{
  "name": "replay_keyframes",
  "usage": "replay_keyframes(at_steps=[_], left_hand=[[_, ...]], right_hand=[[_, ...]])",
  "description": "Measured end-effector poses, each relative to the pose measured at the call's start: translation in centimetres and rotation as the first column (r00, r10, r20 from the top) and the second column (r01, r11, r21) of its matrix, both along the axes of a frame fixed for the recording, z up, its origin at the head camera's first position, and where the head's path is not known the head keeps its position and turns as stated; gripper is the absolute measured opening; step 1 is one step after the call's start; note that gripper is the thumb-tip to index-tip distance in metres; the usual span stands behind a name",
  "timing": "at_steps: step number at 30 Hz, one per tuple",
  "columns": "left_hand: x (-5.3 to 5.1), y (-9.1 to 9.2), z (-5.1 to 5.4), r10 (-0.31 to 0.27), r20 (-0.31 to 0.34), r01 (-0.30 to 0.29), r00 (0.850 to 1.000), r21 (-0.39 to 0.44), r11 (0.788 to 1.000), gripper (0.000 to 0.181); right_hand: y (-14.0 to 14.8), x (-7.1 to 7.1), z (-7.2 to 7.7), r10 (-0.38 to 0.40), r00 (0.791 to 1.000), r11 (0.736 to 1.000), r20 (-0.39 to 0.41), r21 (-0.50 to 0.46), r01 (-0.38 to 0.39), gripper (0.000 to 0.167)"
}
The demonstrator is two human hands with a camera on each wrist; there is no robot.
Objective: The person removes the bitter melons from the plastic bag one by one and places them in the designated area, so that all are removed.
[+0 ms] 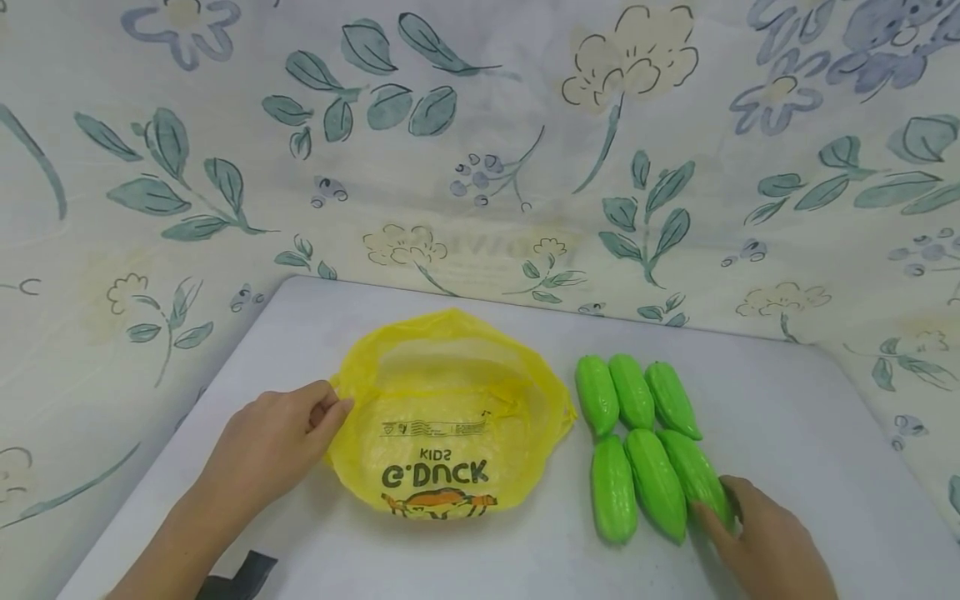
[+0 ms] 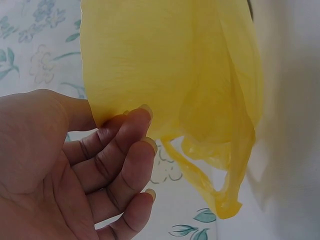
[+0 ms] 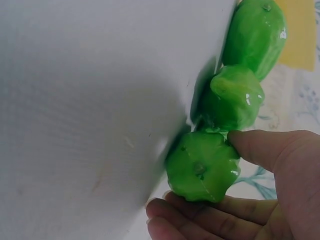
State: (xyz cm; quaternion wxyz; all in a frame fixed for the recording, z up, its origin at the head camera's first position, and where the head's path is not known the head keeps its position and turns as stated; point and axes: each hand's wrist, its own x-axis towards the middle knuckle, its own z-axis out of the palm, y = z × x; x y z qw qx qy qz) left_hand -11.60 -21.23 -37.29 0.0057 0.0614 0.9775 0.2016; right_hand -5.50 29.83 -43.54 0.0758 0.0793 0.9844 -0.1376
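A yellow plastic bag (image 1: 450,492) lies on the table with its mouth spread wide, its printed lettering upside down in the head view. My left hand (image 1: 281,429) pinches the bag's left rim between thumb and index finger; the other fingers curl loosely beside it in the left wrist view. To the right of the bag, glossy green ridged fruits, like small papayas, lie in two rows of three. My right hand (image 1: 772,533) has thumb and fingers on opposite sides of the front-right green fruit (image 3: 202,167), which still lies against its neighbour (image 3: 232,97).
The white tabletop (image 1: 787,417) has a back edge against a floral-patterned sheet (image 1: 510,125). A black strap-like piece (image 1: 251,573) shows beside the left forearm. One handle loop (image 2: 227,207) of the bag hangs down in the left wrist view.
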Motion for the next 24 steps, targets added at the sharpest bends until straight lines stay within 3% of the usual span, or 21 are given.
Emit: replay_keyframes(at_steps=[11, 24], left_hand=[[-0.07, 0.00, 0.00, -0.002, -0.002, 0.002, 1.000, 0.000, 1.000, 0.026], [-0.07, -0.05, 0.05, -0.008, -0.010, 0.008, 1.000, 0.004, 1.000, 0.025]], right_hand=[[0.13, -0.49, 0.49, -0.004, 0.999, 1.000, 0.044, -0.017, 0.005, 0.092], [0.48, -0.66, 0.24, 0.023, 0.999, 0.998, 0.025, -0.051, -0.021, 0.085]])
